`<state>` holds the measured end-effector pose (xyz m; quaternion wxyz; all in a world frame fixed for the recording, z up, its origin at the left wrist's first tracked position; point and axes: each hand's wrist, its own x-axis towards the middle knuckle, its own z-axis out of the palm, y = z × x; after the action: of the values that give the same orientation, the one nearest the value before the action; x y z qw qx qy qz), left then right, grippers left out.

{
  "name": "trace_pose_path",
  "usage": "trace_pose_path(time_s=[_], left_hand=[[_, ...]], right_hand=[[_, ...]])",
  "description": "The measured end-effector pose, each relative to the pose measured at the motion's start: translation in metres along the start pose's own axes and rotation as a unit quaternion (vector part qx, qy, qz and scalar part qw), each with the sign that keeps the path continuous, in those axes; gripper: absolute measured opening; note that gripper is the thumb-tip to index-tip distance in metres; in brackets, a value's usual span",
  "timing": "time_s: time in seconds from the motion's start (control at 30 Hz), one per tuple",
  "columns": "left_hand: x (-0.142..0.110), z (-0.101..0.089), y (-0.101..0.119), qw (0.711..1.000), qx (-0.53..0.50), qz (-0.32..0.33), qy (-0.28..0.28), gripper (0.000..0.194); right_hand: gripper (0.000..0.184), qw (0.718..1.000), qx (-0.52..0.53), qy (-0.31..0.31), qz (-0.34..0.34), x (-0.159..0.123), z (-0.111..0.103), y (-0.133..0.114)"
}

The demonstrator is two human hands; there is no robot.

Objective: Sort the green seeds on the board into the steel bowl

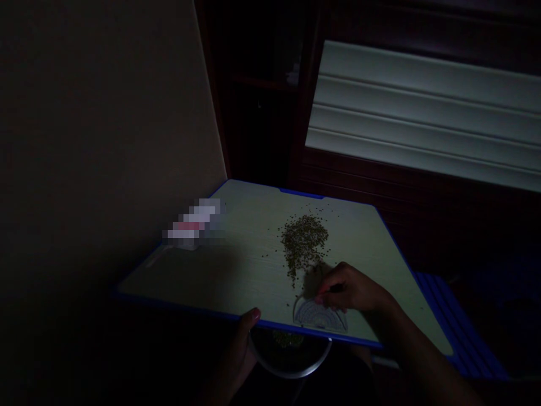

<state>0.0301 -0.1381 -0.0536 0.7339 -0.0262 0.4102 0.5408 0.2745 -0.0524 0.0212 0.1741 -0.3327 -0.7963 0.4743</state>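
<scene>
A pale green board with a blue edge (236,265) tilts across the view, and a loose heap of small green-brown seeds (303,242) lies near its middle. Stray seeds dot the surface around it. My right hand (353,290) hovers just below the heap, its fingertips apparently pinching the top of a semicircular clear plastic piece (320,317). My left hand (245,344) grips the board's near edge, thumb on top. Under that edge sits a metal bowl (291,374) holding some green seeds (287,338), partly hidden by the board.
A pixelated packet (192,224) lies at the board's left corner against a beige wall (105,113). Behind stand a dark wooden cabinet (257,113) and a pale slatted panel (422,113). A blue slatted item (460,321) lies at the right. The light is dim.
</scene>
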Motion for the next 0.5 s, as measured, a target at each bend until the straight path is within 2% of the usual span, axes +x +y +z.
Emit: trace_pose_path(time_s=[0.1, 0.3, 0.5], left_hand=[[0.0013, 0.0006, 0.0015, 1.0, -0.001, -0.005, -0.001, 0.054], [-0.0013, 0.0025, 0.0028, 1.0, 0.004, -0.012, -0.011, 0.042], [-0.0004, -0.0009, 0.0003, 1.0, 0.014, 0.001, -0.007, 0.05]], right_hand=[[0.023, 0.999, 0.03, -0.013, 0.033, -0.0005, 0.0015, 0.0001], [0.019, 0.997, 0.051, -0.013, 0.049, -0.002, 0.0026, 0.0048], [0.024, 0.998, 0.05, -0.013, 0.046, -0.0018, 0.0019, 0.0029]])
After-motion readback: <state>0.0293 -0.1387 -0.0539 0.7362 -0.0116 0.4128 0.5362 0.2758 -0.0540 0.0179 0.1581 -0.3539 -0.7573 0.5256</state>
